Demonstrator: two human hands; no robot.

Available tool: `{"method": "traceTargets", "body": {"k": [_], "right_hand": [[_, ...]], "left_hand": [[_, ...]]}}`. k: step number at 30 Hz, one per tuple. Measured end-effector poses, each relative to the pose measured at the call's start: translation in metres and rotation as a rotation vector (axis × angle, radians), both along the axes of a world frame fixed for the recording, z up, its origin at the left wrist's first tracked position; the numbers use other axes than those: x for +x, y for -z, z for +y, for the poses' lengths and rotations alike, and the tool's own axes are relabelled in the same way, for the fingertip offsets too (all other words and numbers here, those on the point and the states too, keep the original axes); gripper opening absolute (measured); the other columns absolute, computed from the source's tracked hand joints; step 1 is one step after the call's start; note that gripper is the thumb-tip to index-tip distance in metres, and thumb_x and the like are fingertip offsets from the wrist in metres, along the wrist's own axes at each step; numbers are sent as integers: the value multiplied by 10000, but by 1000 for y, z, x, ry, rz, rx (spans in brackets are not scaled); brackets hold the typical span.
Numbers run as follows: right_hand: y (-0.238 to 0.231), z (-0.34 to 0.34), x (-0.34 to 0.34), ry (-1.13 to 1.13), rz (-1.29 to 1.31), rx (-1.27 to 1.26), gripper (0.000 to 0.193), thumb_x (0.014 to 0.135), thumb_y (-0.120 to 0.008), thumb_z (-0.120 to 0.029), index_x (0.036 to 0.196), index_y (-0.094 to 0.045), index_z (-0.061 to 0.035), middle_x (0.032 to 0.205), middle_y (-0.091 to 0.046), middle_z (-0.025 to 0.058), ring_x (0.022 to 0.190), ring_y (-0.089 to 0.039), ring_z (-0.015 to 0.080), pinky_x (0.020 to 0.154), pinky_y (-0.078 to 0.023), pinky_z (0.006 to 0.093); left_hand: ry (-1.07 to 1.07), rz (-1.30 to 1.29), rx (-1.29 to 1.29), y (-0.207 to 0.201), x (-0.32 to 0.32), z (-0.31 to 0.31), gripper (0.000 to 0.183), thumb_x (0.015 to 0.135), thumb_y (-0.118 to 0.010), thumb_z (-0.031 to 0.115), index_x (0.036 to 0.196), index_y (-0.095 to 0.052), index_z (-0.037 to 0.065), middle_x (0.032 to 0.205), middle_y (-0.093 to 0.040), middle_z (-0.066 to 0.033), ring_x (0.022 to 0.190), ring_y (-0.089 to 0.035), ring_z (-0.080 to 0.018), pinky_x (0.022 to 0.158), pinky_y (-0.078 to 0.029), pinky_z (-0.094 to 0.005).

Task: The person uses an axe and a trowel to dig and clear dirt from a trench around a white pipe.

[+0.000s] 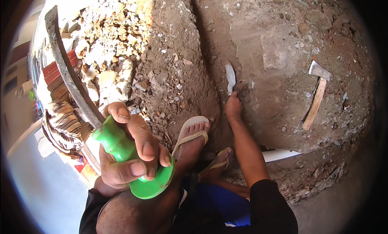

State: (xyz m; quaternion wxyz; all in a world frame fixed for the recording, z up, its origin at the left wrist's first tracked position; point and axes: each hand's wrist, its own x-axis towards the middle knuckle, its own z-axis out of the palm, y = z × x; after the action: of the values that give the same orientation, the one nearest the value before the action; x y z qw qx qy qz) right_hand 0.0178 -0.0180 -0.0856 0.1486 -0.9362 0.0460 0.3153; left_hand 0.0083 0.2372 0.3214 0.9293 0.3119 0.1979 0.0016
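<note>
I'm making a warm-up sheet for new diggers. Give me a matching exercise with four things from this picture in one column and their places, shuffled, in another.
Things
1. green handle
2. short pale blade
3. hatchet
4. flip-flops

Places
A. lying on the soil, toward the right of the picture
B. gripped in the left hand
C. worn on the feet
D. held in the right hand

Right pairs: 1-B, 2-D, 3-A, 4-C
</note>
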Motion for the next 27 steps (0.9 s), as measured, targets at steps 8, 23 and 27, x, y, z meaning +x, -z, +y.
{"method": "traceTargets", "body": {"k": [8, 23, 27], "right_hand": [[-28, -4, -1, -178, 113, 162, 230, 836, -599, -81, 1019, -492, 9, 890, -652, 312, 880, -643, 477, 786, -515, 551], [23, 47, 86, -148, 15, 2, 149, 927, -492, -132, 1044, -538, -54, 935, -673, 244, 947, -649, 435, 786, -519, 530], [24, 23, 49, -204, 48, 154, 229, 819, -628, -119, 1013, -531, -44, 872, -664, 247, 896, -637, 458, 765, -504, 520]], "left_hand": [[-55, -56, 11, 1, 10, 3, 673, 730, -660, -105, 1261, -312, 119, 910, -576, -102, 576, -613, -211, 767, -577, -449], [-121, 79, 40, 7, -1, 15, 680, 733, -668, -112, 1266, -314, 121, 888, -585, -111, 585, -619, -217, 752, -572, -443], [-123, 49, 32, 6, 8, 17, 668, 733, -668, -105, 1260, -324, 121, 896, -587, -109, 588, -621, -207, 758, -569, -435]]}}
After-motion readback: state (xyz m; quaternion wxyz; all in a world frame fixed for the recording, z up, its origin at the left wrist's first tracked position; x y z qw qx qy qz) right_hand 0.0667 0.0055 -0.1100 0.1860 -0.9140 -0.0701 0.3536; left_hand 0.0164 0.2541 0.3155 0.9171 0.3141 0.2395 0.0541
